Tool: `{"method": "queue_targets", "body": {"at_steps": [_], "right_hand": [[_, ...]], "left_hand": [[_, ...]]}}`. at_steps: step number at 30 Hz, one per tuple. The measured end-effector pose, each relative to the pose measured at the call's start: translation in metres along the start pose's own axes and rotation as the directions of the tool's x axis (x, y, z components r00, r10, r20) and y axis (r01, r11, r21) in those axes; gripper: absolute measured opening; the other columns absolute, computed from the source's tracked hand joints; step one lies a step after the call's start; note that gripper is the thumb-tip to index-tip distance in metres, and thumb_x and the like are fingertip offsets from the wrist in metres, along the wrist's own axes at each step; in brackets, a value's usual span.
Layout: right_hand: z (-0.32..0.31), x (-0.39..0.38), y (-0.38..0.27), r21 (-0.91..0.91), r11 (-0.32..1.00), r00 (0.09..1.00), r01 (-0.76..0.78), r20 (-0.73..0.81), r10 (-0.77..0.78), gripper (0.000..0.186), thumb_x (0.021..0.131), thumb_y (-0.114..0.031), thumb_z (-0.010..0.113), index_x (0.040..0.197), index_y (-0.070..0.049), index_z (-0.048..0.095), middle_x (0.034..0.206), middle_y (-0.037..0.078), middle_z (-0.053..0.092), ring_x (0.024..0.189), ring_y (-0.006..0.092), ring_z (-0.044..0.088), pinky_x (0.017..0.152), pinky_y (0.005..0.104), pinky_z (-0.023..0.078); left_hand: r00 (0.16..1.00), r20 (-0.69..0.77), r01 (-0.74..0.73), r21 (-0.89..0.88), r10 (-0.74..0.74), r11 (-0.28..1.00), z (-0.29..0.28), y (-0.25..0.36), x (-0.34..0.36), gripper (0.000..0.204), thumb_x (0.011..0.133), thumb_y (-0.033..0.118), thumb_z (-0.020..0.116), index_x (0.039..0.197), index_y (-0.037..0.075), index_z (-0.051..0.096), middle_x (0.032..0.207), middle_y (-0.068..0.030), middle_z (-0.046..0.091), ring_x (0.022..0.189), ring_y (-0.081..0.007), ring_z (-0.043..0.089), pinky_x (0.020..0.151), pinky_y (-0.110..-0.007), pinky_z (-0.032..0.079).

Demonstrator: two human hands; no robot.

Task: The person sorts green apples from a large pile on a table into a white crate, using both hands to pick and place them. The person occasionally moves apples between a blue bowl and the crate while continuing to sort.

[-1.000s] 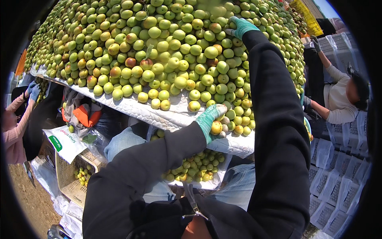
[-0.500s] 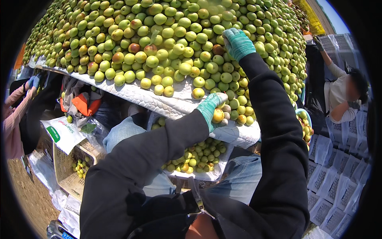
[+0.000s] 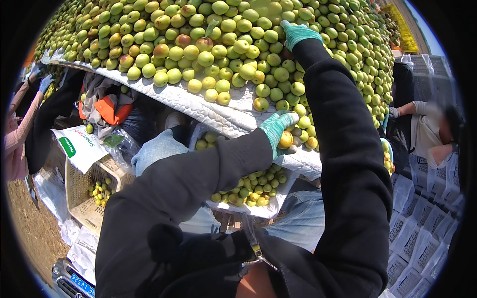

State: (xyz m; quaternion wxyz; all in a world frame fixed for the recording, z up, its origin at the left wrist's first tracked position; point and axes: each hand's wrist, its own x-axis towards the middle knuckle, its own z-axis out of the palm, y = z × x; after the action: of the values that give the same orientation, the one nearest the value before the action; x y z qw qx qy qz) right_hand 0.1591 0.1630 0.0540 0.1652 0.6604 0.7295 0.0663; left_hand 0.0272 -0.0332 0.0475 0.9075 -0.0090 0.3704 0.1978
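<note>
Left hand (image 3: pixel 276 130), teal knit glove: fingers curled around small round yellow-orange fruits (image 3: pixel 285 140) at the near edge of the white quilted table cover (image 3: pixel 208 111). Right hand (image 3: pixel 298 34), same glove: lying flat on the smooth round green fruit heap (image 3: pixel 198 49); grip cannot be told. Woven plastic basket (image 3: pixel 82 196) below left.

Person, own body: left hand (image 3: pixel 276 130) in a teal knitted glove with ribbed cuff; right hand (image 3: pixel 298 34) in a matching teal glove; both arms in long black sleeves of soft, matt fabric; dark jacket front with a metal zip pull; blue denim trousers below.
</note>
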Motion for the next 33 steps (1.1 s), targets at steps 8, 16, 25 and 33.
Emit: {"method": "queue_targets", "body": {"at_steps": [8,16,25,33], "right_hand": [[-0.02,-0.039,-0.014,0.059,0.983,0.979,-0.173,-0.096,0.178,0.057,0.084,-0.015,0.064,0.135,-0.029,0.042,0.138,0.024,0.036,0.113,0.0375,0.055,0.091,0.0443,0.049],[0.008,-0.085,-0.084,0.152,0.911,0.92,0.384,0.017,-0.391,0.04,0.085,-0.013,0.056,0.124,-0.018,0.051,0.118,0.015,0.053,0.09,0.0307,0.065,0.07,0.0407,0.054],[0.029,-0.121,-0.068,0.799,0.535,0.96,0.275,-0.197,-0.2,0.044,0.086,-0.023,0.063,0.123,-0.013,0.042,0.1,0.018,0.061,0.085,0.0311,0.064,0.077,0.0382,0.052],[0.031,-0.164,-0.06,0.841,0.447,0.928,0.305,-0.368,0.058,0.044,0.08,-0.015,0.073,0.118,-0.005,0.055,0.112,0.009,0.057,0.096,0.0158,0.059,0.086,0.0288,0.048]], "left_hand": [[0.992,-0.043,-0.117,0.081,0.121,0.99,-0.01,-0.003,-0.009,0.034,0.09,0.013,0.057,0.121,0.018,0.044,0.111,-0.0086,0.055,0.08,-0.021,0.063,0.049,-0.035,0.055],[0.992,-0.088,-0.082,0.1,0.091,0.992,-0.019,-0.017,-0.008,0.033,0.085,0.006,0.062,0.115,0.011,0.05,0.1,-0.0116,0.057,0.073,-0.0209,0.062,0.051,-0.032,0.054],[0.984,-0.036,-0.162,0.224,0.174,0.961,-0.045,-0.038,-0.01,0.05,0.082,0.012,0.068,0.126,0.011,0.045,0.105,-0.0154,0.054,0.085,-0.0251,0.061,0.064,-0.034,0.055],[0.996,0.005,-0.092,0.264,0.094,0.96,-0.073,-0.08,-0.048,0.024,0.089,0.013,0.06,0.11,0.014,0.049,0.092,-0.0086,0.055,0.063,-0.0194,0.057,0.047,-0.034,0.052]]}}
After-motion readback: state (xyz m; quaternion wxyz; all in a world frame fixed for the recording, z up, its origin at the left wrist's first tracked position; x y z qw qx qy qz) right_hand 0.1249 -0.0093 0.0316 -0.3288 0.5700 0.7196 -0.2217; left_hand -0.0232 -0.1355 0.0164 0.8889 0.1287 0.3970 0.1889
